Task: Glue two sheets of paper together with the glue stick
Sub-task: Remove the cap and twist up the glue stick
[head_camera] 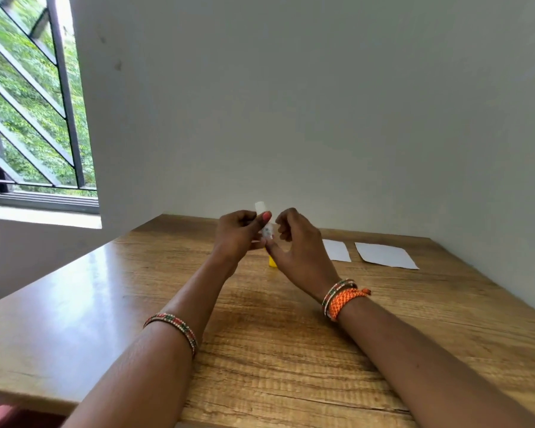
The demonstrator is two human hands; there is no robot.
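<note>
**Glue stick held up, sheets still waiting**

Starting at the left, we see a barred window (28, 97) with green leaves beyond it; it plays no part in the job.

Moving in, our left hand (237, 234) is raised above the wooden worktop (260, 350), with its fingers and thumb curled round the glue stick (264, 230). The stick stands nearly upright, its pale upper end poking above the fingers, which we judge keeps the working end clear for what comes next. Just beside it, our right hand (297, 245) has its fingers loosely curled, and one fingertip seems to touch the lower part of the stick. Whether it truly pinches the base we cannot tell. It may be placed there to twist the stick. A small yellow piece (272, 261) shows below the hands; it could be the cap resting on the worktop or the stick's own base, and the view does not settle that.

Further right, two white sheets of paper (383, 255) lie flat side by side near the wall, apart from each other and well apart from the hands. They look untouched by glue, so we judge the gluing itself has not begun.
</note>
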